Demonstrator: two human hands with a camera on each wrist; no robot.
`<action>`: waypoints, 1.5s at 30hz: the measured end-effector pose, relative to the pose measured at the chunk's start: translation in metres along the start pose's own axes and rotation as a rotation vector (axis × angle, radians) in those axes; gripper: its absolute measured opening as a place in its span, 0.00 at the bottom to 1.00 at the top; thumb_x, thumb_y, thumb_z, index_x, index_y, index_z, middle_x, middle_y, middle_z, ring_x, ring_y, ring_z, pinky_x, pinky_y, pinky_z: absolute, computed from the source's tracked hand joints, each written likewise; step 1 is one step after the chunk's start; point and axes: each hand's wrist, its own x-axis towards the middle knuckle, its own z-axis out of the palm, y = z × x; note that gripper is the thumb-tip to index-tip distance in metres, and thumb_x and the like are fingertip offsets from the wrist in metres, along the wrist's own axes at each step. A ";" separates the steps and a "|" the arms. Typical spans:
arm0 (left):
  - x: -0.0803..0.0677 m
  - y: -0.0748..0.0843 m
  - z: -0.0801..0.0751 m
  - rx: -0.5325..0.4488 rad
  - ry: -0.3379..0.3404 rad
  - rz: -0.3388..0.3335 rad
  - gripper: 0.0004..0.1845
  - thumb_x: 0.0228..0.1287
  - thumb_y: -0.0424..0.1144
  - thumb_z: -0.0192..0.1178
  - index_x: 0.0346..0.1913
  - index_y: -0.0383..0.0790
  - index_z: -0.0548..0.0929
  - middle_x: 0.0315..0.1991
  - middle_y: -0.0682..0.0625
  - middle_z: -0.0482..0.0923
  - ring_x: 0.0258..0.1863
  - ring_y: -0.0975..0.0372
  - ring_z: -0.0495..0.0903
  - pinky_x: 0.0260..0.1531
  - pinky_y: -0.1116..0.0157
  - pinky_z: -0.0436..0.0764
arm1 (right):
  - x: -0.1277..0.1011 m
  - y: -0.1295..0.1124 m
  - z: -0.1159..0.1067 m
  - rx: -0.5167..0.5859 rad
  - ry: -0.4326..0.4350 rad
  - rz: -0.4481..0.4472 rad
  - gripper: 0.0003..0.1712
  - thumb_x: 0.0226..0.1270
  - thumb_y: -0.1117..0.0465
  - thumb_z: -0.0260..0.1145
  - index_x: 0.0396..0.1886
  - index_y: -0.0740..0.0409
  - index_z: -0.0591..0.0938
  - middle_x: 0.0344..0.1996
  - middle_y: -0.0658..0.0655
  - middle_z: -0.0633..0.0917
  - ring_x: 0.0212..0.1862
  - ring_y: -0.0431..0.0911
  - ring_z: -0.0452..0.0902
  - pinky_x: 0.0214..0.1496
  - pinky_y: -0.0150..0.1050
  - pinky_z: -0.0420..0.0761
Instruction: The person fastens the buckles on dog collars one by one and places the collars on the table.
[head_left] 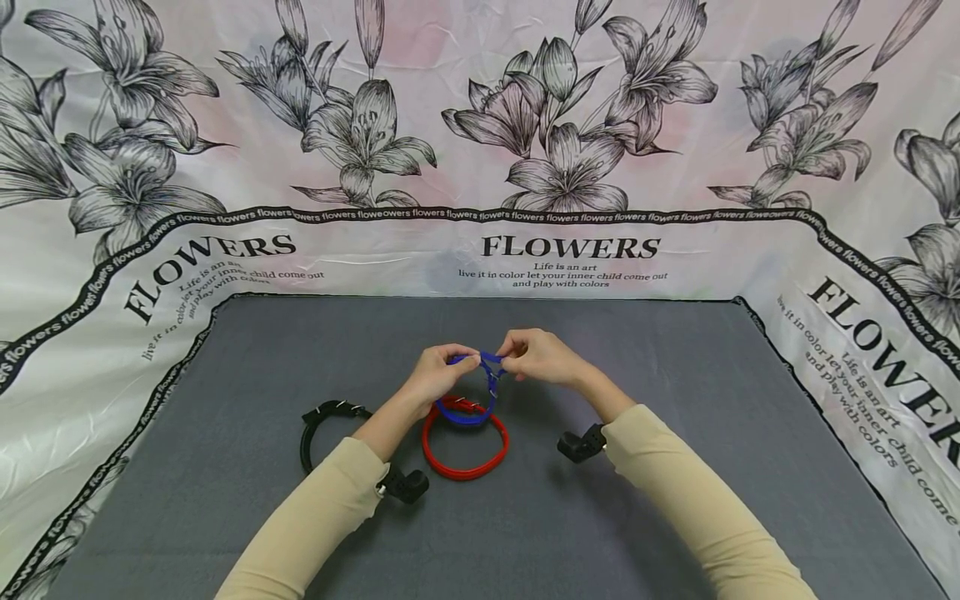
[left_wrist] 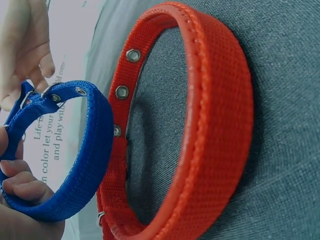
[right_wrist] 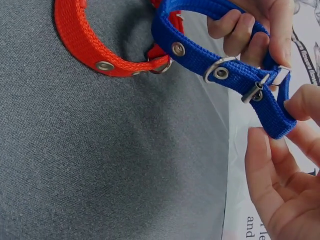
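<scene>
A blue collar [head_left: 468, 419] of woven webbing hangs between both hands above the table, bent into a loop. My left hand [head_left: 441, 372] grips its left side near the buckle, fingers curled round the band in the left wrist view. My right hand [head_left: 546, 357] pinches the folded strap end [right_wrist: 277, 120] between thumb and fingers. In the right wrist view, the metal prong [right_wrist: 254, 92] lies at an eyelet, and a D-ring [right_wrist: 212, 70] sits farther along the band. Below lies a red collar [head_left: 465, 475] with metal eyelets, apart from both hands.
A black collar [head_left: 306, 446] lies left of the red one, partly hidden by my left forearm. Dark grey cloth [head_left: 675, 358] covers the table, bordered by a white flower-printed sheet [head_left: 405, 258]. A black wrist camera [head_left: 581, 444] is worn on each arm.
</scene>
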 end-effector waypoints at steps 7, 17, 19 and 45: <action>-0.001 0.000 -0.001 0.008 -0.009 0.010 0.12 0.61 0.47 0.60 0.44 0.46 0.84 0.44 0.50 0.78 0.47 0.57 0.73 0.47 0.61 0.69 | 0.006 0.010 0.001 0.017 -0.043 0.000 0.09 0.60 0.65 0.61 0.39 0.65 0.80 0.34 0.62 0.84 0.31 0.54 0.82 0.38 0.48 0.81; 0.001 0.001 -0.004 0.068 -0.059 0.006 0.14 0.62 0.48 0.59 0.47 0.48 0.83 0.42 0.51 0.76 0.30 0.60 0.66 0.28 0.66 0.62 | 0.009 0.011 0.006 -0.036 -0.028 -0.037 0.07 0.62 0.63 0.60 0.39 0.56 0.79 0.32 0.55 0.81 0.32 0.54 0.81 0.35 0.44 0.81; 0.001 0.000 -0.003 0.069 -0.066 0.006 0.14 0.62 0.50 0.59 0.47 0.48 0.83 0.40 0.50 0.75 0.26 0.60 0.63 0.25 0.67 0.61 | 0.010 0.011 0.007 -0.050 -0.023 -0.052 0.07 0.61 0.64 0.60 0.39 0.56 0.79 0.33 0.55 0.82 0.32 0.54 0.81 0.34 0.42 0.81; 0.000 0.005 0.004 -0.029 0.037 -0.039 0.13 0.59 0.49 0.61 0.43 0.48 0.83 0.14 0.56 0.59 0.12 0.64 0.58 0.19 0.66 0.62 | 0.012 0.011 0.017 -0.073 0.188 -0.108 0.02 0.65 0.62 0.60 0.36 0.54 0.78 0.36 0.54 0.81 0.30 0.42 0.78 0.30 0.35 0.75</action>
